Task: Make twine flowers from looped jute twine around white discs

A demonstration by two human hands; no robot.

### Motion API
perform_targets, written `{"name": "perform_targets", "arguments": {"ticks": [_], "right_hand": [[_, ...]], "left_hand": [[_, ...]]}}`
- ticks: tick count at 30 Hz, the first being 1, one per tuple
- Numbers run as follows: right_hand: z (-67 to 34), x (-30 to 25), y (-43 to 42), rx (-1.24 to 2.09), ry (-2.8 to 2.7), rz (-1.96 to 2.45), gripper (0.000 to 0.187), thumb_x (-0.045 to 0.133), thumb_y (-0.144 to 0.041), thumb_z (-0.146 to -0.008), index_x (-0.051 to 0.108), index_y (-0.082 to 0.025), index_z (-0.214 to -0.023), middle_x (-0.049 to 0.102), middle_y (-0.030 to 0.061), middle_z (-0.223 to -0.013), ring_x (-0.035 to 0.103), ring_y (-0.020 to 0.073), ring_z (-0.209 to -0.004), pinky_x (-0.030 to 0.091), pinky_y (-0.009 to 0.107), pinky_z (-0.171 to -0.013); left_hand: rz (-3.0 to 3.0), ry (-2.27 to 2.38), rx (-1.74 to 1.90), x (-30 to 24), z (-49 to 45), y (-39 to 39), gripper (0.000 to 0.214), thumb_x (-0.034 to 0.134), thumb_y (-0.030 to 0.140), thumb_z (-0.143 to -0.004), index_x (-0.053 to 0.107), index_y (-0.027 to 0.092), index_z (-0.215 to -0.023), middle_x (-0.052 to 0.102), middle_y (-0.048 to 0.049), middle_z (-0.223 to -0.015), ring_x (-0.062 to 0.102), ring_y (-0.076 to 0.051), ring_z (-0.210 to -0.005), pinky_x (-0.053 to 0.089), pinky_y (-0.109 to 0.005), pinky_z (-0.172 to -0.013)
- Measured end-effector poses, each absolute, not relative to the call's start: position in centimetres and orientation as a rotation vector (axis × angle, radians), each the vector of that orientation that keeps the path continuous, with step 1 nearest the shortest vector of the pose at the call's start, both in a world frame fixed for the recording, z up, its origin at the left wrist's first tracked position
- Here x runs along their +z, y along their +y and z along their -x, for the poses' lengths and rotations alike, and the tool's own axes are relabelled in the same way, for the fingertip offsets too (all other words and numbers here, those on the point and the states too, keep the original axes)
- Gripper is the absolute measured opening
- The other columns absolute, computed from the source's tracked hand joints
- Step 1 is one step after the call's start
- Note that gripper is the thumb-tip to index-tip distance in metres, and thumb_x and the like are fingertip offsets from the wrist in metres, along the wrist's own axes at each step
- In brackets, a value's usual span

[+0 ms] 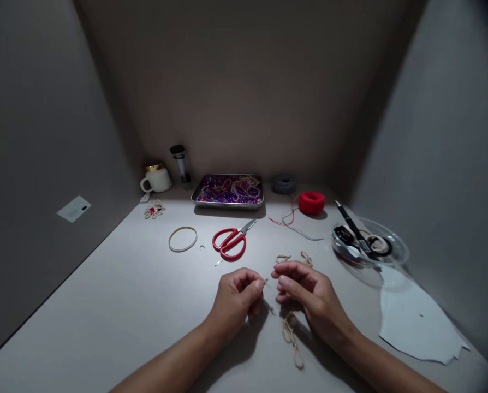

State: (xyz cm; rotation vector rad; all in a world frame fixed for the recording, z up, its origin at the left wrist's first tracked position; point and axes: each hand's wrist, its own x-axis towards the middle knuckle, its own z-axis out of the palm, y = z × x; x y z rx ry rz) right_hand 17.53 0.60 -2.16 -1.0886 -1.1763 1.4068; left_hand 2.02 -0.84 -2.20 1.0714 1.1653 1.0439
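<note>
Between thumb and forefinger, my left hand [239, 297] pinches the end of a thin beige cord [266, 281]; a bit of it sticks out at the fingertips. My right hand [309, 292] faces it, a small gap away, its fingers curved and apart with nothing visible in them. Looped beige cord [292, 338] lies on the table below my right hand, and more loops [306, 258] show beyond its knuckles. How these loops join up is hidden under the hand. Red-handled scissors [232, 243] rest on the table ahead of my left hand.
A metal tray [227, 205] of purple beads stands at the back. A red cord roll [311, 203] and a grey roll [284, 184] sit beside it. Further right are a clear dish [399, 248] and white paper [416, 322]. Leftward are a hoop [182, 250], cord flower [154, 210] and mug [159, 180].
</note>
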Motion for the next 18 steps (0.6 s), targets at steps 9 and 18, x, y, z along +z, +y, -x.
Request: {"name": "perform_targets", "arguments": {"ticks": [9,18], "right_hand": [[-18.1,-3.8,-0.1,1.322,-1.455,1.214,0.026,0.063,-0.032,-0.071,0.060,-0.014,-0.089,0.060,0.0049,-0.073,0.047,0.0110,-0.052,0.038,0.022,-0.043],[-17.4,-3.0,-0.3,1.200,-1.695,1.319,0.011,0.058,-0.026,-0.069,0.060,-0.015,-0.067,0.049,-0.0022,-0.053,0.043,0.0109,-0.045,0.034,0.022,-0.041]], "left_hand": [[-1.088,1.199,0.923,-1.7,-1.5,-0.8,0.020,0.057,0.032,-0.071,0.052,0.013,-0.065,0.044,0.0052,-0.048,0.037,-0.006,-0.038,0.028,-0.019,-0.038],[-1.153,1.250,0.820,-1.8,-1.6,-0.8,0.016,0.057,0.027,-0.072,0.056,0.012,-0.064,0.044,0.0043,-0.048,0.037,-0.007,-0.042,0.029,-0.019,-0.041]]}}
